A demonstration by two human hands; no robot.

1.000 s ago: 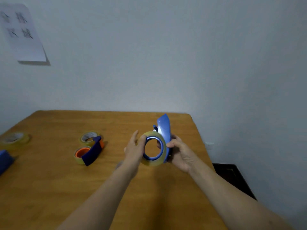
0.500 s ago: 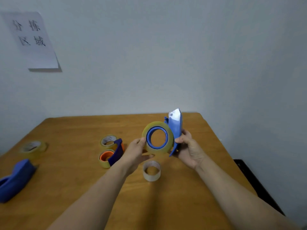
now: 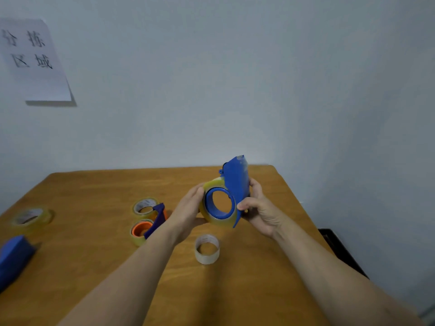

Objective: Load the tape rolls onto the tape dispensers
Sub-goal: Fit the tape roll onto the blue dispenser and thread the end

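Observation:
I hold a blue tape dispenser [image 3: 237, 182] upright above the wooden table [image 3: 94, 184], with a yellowish tape roll [image 3: 213, 185] sitting on its blue hub. My right hand [image 3: 261, 208] grips the dispenser's body from the right, thumb on the front. My left hand [image 3: 188, 210] holds the roll's left rim, fingers against its edge. An empty pale cardboard core [image 3: 207, 249] stands on the table below my hands.
A dark blue and orange dispenser with a roll [image 3: 147, 228] lies left of centre, a loose tape roll [image 3: 144, 206] just behind it. Another roll [image 3: 30, 216] and a blue dispenser [image 3: 13, 257] sit at the far left. The table's right edge drops beside a dark object on the floor [image 3: 339, 250].
The dispenser with its roll has risen off the table area and turned slightly. The cardboard core came into view below it. My view shifted left.

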